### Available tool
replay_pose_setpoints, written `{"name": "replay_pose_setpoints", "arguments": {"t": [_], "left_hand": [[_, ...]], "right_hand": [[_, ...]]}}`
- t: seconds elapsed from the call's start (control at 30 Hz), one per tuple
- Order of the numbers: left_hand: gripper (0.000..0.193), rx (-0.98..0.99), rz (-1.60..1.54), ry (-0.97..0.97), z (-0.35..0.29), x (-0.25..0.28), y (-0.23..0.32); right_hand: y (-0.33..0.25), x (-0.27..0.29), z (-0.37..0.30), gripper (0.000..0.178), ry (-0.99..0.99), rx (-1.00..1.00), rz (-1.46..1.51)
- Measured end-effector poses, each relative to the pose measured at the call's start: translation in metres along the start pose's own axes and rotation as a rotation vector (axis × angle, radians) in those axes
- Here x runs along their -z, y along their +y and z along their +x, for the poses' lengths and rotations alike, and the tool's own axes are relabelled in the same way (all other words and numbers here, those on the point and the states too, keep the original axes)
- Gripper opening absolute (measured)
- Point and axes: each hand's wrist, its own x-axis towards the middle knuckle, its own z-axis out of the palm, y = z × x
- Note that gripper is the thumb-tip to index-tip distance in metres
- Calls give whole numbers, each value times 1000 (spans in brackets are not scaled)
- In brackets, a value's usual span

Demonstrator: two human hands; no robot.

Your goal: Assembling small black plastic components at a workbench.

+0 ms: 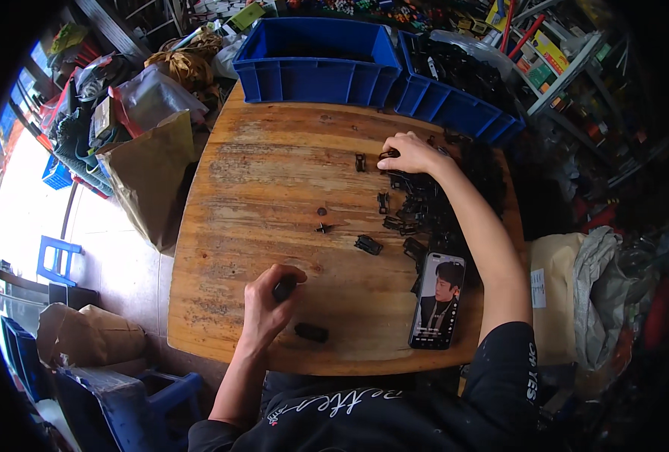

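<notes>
My left hand (268, 300) is closed around one small black plastic part (282, 290) near the wooden table (259, 188)'s front edge, my right hand (409, 153) pinches another from the big black pile (440, 203), so most still looks unhandled, with the near blue bin (315, 79) seemingly empty.

The left hand (269, 300) hides most of a small black part (281, 290), and the black parts (425, 207) under the right forearm are too small to tell apart.
</notes>
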Motion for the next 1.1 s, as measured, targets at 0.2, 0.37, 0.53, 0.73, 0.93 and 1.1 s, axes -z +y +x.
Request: {"name": "replay_pose_setpoints", "arguments": {"t": [0.2, 0.37, 0.53, 0.73, 0.93, 1.1], "left_hand": [[15, -11, -4, -15, 3, -2, 2], [15, 3, -18, -42, 4, -8, 2], [14, 24, 17, -47, 4, -6, 0], [13, 51, -36, -26, 7, -8, -3], [14, 28, 10, -52, 4, -5, -2], [14, 19, 21, -66, 5, -6, -4]], "right_hand": [[14, 15, -65, 29, 178, -146, 27], [6, 5, -78, 21, 434, 144, 47], [-58, -12, -48, 53, 280, 276, -64], [-45, -31, -40, 63, 38, 101, -235], [-14, -30, -95, 64, 77, 52, -214], [15, -41, -120, 61, 252, 119, -177]]}}
